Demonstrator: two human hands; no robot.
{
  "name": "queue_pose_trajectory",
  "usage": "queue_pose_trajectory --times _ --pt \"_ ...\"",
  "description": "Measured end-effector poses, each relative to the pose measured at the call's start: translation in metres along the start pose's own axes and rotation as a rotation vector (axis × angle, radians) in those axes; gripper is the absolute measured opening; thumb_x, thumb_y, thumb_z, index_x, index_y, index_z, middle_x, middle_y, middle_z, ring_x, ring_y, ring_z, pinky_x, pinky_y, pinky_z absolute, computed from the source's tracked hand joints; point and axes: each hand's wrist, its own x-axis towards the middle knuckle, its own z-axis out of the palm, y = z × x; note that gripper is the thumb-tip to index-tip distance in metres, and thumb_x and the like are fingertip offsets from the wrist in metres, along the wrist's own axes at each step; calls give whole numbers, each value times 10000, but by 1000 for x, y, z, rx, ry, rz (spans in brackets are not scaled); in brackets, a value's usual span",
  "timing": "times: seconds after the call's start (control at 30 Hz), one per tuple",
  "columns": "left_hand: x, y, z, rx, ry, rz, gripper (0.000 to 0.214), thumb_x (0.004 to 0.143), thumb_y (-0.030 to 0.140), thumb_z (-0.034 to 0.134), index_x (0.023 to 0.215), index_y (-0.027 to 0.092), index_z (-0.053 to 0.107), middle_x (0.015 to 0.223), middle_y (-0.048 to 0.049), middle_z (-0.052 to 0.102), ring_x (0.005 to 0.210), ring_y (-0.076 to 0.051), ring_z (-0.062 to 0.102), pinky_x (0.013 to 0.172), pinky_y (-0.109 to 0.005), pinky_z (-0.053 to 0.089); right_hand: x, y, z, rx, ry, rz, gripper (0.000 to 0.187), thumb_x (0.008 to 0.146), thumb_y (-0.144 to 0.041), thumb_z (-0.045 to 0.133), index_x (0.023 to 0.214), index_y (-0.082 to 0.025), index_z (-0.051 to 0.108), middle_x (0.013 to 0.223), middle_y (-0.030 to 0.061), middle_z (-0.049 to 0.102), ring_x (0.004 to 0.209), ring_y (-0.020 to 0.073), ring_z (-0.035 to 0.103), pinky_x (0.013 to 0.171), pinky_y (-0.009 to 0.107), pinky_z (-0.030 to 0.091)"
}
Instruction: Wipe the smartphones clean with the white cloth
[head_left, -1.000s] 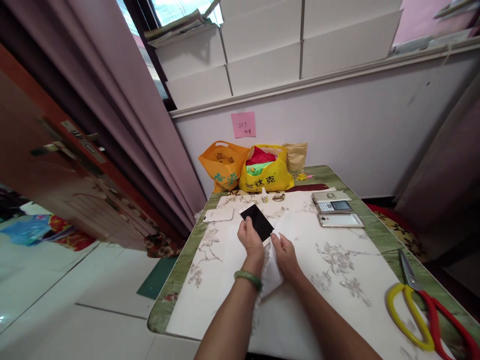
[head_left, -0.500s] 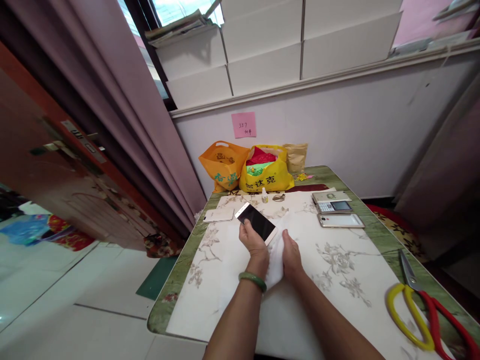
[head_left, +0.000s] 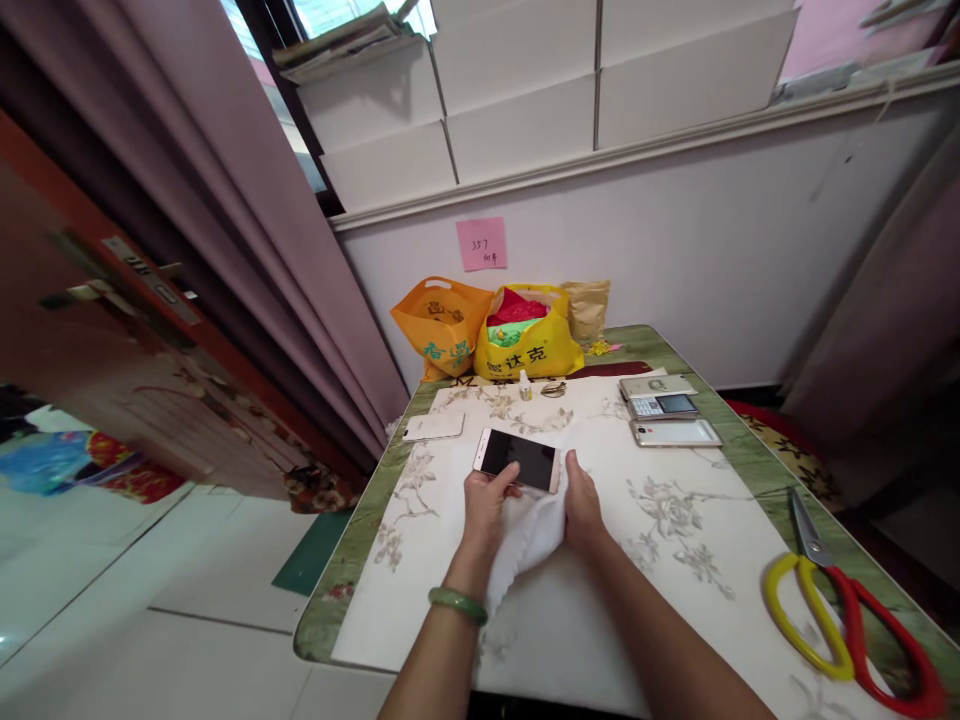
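My left hand (head_left: pixel 486 500) grips a smartphone (head_left: pixel 517 460) with a dark screen and pale frame, its thumb lying over the screen's lower edge. My right hand (head_left: pixel 583 503) is closed on a white cloth (head_left: pixel 536 535) at the phone's right end; the cloth hangs down between my wrists. Part of the cloth passes behind the phone, where the right fingertips are hidden. Below both hands lies a white floral sheet (head_left: pixel 420 600) on the table.
A white phone (head_left: pixel 433 427) lies left; several phones, including a silver one (head_left: pixel 675 433), lie right. Large scissors (head_left: pixel 825 580) rest at the right edge. A small bottle (head_left: pixel 525 386), an orange bag (head_left: pixel 441 325) and a filled yellow bag (head_left: pixel 529 350) stand at the back.
The phone has turned from a steep slant to nearly level. My left hand has shifted left and down with it, baring more of the cloth between my wrists.
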Motion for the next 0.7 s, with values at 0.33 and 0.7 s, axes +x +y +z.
queue_pose_trajectory --times 0.33,0.7 --pt "-11 17 -22 168 17 46 261 538 318 840 598 121 680 517 -23 648 477 -126 555 508 -236 442 9 6 -8 195 81 116 379 783 -483 531 901 -166 703 760 35 734 818 240 691 726 324 555" --pt "-27 -7 -14 -215 113 -195 323 542 219 865 638 116 574 644 -41 667 533 -125 624 569 -254 537 3 3 -5 -444 -35 -390 629 686 -448 735 1238 -206 555 1257 108 594 1123 245 561 957 388 439"
